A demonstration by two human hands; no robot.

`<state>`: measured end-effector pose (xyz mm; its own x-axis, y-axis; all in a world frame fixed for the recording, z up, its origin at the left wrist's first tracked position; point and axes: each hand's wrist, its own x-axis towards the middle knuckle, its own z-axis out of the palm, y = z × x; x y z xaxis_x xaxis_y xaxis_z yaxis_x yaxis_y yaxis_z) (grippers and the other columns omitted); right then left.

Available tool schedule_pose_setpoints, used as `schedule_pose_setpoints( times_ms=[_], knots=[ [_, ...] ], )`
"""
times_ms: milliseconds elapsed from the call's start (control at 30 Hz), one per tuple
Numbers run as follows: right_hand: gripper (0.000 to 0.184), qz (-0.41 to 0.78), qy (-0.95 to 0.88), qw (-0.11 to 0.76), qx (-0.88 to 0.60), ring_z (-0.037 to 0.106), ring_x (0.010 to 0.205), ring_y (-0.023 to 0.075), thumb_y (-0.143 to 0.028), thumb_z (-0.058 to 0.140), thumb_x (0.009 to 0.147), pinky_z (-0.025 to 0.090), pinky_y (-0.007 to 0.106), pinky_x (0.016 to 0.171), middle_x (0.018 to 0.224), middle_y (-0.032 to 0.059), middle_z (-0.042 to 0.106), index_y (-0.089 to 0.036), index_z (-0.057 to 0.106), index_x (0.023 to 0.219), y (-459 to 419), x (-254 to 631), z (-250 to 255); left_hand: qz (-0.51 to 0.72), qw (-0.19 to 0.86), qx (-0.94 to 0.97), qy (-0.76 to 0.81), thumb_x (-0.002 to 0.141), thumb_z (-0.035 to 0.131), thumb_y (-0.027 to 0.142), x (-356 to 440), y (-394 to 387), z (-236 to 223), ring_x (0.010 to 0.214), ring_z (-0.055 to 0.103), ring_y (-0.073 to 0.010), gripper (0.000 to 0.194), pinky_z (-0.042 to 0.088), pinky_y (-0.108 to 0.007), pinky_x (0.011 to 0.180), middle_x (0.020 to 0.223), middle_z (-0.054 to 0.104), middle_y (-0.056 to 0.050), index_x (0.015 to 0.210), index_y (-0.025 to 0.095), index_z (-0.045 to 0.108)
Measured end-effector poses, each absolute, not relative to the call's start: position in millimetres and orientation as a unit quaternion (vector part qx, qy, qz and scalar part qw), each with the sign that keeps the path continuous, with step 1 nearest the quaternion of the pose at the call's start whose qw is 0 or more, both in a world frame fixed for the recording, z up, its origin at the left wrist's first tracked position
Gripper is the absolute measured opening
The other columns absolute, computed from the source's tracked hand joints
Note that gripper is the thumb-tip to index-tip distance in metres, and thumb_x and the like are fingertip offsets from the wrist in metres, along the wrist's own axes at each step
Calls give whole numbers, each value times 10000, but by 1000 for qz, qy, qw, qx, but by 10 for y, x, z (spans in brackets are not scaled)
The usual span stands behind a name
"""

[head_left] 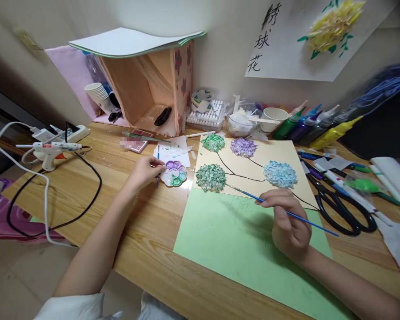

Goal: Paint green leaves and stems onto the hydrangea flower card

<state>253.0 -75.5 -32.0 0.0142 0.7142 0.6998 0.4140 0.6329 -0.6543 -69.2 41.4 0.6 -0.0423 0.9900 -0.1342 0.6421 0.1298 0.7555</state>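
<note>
My right hand (pixel 290 222) is closed around a blue paintbrush (pixel 246 194), its tip at the edge of the dark green flower (pixel 210 178). That flower lies on a cream sheet (pixel 243 178) with drawn dark stems, along with a lighter green flower (pixel 213 142), a purple flower (pixel 244 146) and a blue flower (pixel 280 174). Under the cream sheet is a green sheet (pixel 233 240). My left hand (pixel 148 172) pinches the edge of a flower-shaped paint palette (pixel 174 173) holding purple and green paint. A second brush (pixel 158 152) lies partly beneath the palette.
Black scissors (pixel 345 209) and several pens lie at the right. Paint bottles (pixel 310 122) and a paper cup (pixel 275 118) line the back. A glue gun (pixel 51 153) with looping cables sits left, and an open box (pixel 153 89) stands behind.
</note>
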Motion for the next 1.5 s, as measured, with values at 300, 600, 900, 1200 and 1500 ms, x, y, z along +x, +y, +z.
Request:
schedule_pose_setpoints(
  times_ms=[300, 600, 900, 1200, 1500],
  knots=[
    [254, 194, -811, 445, -327, 602, 964, 199, -131, 427, 896, 462, 365, 805, 1004, 53, 673, -243, 574, 1071, -466, 1988, -46, 400, 346, 577, 623, 631, 714, 383, -495, 322, 113, 680, 641, -171, 276, 504, -261, 614, 757, 714, -66, 757, 138, 703],
    [246, 197, -799, 443, -356, 581, 959, 196, -140, 418, 908, 439, 365, 795, 999, 41, 677, -247, 577, 1062, -367, 1949, -126, 444, 354, 574, 590, 644, 720, 346, -385, 212, 178, 670, 651, -168, 251, 521, -261, 625, 738, 713, -63, 773, 131, 702],
    [234, 216, -789, 444, -365, 588, 917, 192, -167, 405, 917, 444, 366, 780, 975, 34, 678, -249, 598, 1020, -377, 1952, -100, 446, 382, 547, 596, 627, 736, 345, -344, 198, 215, 588, 619, -149, 262, 515, -263, 576, 678, 701, -58, 764, 123, 713],
    [243, 178, -746, 522, -373, 592, 866, 208, -165, 375, 911, 443, 372, 748, 868, 41, 669, -245, 605, 921, -426, 2059, -85, 447, 333, 576, 598, 671, 706, 333, -340, 161, 204, 640, 641, -157, 219, 513, -254, 608, 738, 718, -50, 777, 142, 716],
    [254, 121, -788, 483, -361, 597, 867, 199, -90, 407, 857, 437, 366, 740, 878, 34, 673, -241, 582, 960, -411, 2025, -122, 456, 320, 588, 587, 692, 696, 329, -319, 141, 215, 662, 647, -160, 206, 516, -260, 629, 750, 719, -51, 778, 142, 715]
  ],
)
